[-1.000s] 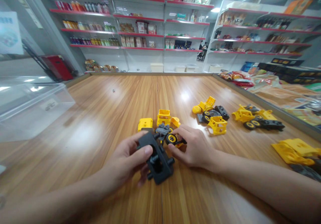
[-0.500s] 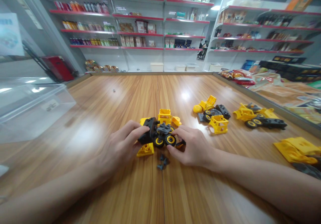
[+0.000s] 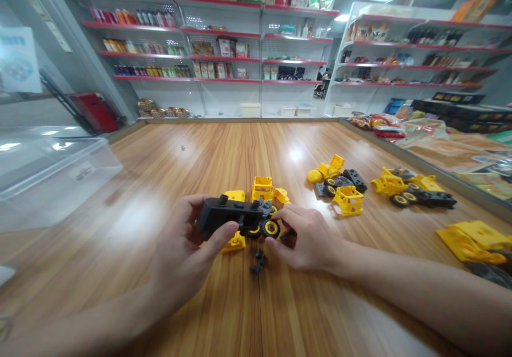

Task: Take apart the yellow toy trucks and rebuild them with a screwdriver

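My left hand (image 3: 188, 250) is closed around a black toy chassis (image 3: 226, 217), thumb on its near side and fingers behind. It is lifted and tilted, with pegs on its upper face. My right hand (image 3: 306, 234) has thumb and forefinger at a black toy wheel (image 3: 271, 229) with a yellow hub; whether it pinches the wheel or only touches it is unclear. Grey parts (image 3: 265, 206) lie behind that wheel. Around them sit a yellow cab (image 3: 263, 188), a yellow piece (image 3: 233, 243) partly under the chassis, and several small dark grey pegs (image 3: 258, 261) in front.
More yellow and black toy truck parts (image 3: 348, 200) lie to the right, with another group (image 3: 412, 189) farther over and a yellow part (image 3: 474, 239) at the right edge. A clear plastic bin (image 3: 60, 181) stands at the left. Shelves (image 3: 224, 79) rise beyond the table.
My left hand has turned over, raising and rotating the black chassis so its pegged side shows. My right hand has stayed almost in place beside the wheel.
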Motion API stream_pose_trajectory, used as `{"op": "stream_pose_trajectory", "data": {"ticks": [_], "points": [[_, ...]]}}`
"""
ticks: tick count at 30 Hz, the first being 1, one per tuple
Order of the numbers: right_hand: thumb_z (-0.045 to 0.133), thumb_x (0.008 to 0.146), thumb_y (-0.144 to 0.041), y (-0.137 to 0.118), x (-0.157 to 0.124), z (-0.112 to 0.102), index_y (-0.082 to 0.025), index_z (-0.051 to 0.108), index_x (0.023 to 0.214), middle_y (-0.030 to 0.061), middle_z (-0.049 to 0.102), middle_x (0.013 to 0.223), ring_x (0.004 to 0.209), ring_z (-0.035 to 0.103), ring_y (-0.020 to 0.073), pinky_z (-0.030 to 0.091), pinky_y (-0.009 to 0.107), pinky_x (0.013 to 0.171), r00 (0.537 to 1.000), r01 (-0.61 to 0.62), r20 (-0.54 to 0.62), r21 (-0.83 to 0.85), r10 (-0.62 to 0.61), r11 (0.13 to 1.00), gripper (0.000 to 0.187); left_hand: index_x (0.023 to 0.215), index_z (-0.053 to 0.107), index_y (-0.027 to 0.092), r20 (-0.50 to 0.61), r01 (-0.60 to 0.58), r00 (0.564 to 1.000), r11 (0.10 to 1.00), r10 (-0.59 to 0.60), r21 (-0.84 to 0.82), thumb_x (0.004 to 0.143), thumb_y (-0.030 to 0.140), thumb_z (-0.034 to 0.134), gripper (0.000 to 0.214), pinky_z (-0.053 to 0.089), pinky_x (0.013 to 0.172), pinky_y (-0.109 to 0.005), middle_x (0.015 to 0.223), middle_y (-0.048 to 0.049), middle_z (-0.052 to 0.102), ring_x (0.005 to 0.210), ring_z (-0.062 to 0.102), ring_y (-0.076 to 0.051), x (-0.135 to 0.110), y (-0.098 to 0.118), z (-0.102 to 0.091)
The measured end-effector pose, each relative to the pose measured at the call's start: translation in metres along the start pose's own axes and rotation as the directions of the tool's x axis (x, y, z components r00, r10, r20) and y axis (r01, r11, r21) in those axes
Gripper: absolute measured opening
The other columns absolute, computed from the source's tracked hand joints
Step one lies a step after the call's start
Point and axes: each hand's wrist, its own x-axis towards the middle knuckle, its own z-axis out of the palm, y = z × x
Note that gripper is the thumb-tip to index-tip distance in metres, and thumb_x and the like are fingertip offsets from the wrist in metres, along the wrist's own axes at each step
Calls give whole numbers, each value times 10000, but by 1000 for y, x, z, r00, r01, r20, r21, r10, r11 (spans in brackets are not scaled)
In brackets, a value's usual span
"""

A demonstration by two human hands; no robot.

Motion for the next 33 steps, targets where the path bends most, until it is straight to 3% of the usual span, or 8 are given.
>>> {"op": "stream_pose_trajectory", "data": {"ticks": [3, 5, 7, 9, 13, 18, 26, 33], "points": [[599, 816, -423, 0, 0, 0, -168, 604, 924, 29, 608, 799, 648, 526, 138, 350, 270, 576, 1000, 6, -10, -6, -6, 1000, 277, 1032, 526, 211, -36, -25, 999, 1000, 24, -6, 773, 318, 748, 357, 539, 508, -196, 847, 6, 626, 652, 644, -120, 3, -10, 0], [598, 816, -417, -1, 0, 0, -172, 601, 920, 25, 604, 795, 643, 519, 135, 346, 267, 572, 1000, 11, -13, -9, -11, 1000, 266, 1047, 517, 215, -57, -107, 992, 992, 111, 59, 755, 284, 762, 387, 524, 511, -199, 880, 1, 610, 676, 641, -123, 7, -23, -1], [601, 813, -412, -1, 0, 0, -172, 602, 921, 23, 601, 793, 637, 515, 132, 342, 265, 567, 1000, 16, -12, -11, -16, 1000, 263, 1049, 534, 216, 0, -236, 970, 949, 241, 210, 741, 237, 765, 385, 478, 490, -195, 878, 3, 589, 631, 589, -102, 12, -36, -3], [605, 810, -406, -2, 0, 0, -169, 608, 919, 23, 602, 789, 634, 517, 130, 339, 264, 562, 1000, 19, -11, -9, -19, 1000, 261, 1052, 549, 212, 67, -305, 952, 900, 299, 312, 746, 195, 741, 361, 466, 504, -205, 885, 0, 576, 619, 558, -95, 15, -45, -6], [613, 802, -393, -3, 0, 0, -160, 618, 893, 23, 604, 774, 641, 527, 133, 346, 266, 558, 999, 50, -19, 17, -49, 999, 251, 1067, 524, 213, 96, -271, 963, 891, 253, 364, 757, 174, 694, 356, 488, 546, -228, 890, 0, 584, 675, 595, -125, 15, -52, -7], [623, 796, -377, -3, 1, 0, -156, 618, 887, 17, 598, 756, 625, 522, 128, 348, 264, 550, 996, 84, -39, 34, -83, 996, 239, 1022, 502, 220, 11, -208, 975, 894, 223, 396, 724, 175, 708, 366, 467, 528, -230, 865, 18, 528, 628, 534, -111, 14, -56, -6], [630, 793, -383, -4, 0, -1, -161, 599, 847, 5, 582, 726, 593, 496, 118, 333, 265, 531, 995, 91, -45, 22, -90, 996, 231, 1009, 383, 243, 64, -92, 994, 995, 89, 45, 760, 157, 702, 414, 427, 440, -191, 874, 28, 552, 528, 544, -77, 12, -56, 0], [619, 804, -399, -3, 1, 1, -162, 618, 918, 27, 622, 773, 645, 551, 143, 375, 273, 545, 989, 145, -35, 17, -145, 989, 263, 1004, 413, 229, -24, -143, 988, 973, 150, 179, 743, 201, 708, 395, 500, 652, -298, 900, -3, 530, 763, 586, -162, 14, -56, 0]]}}
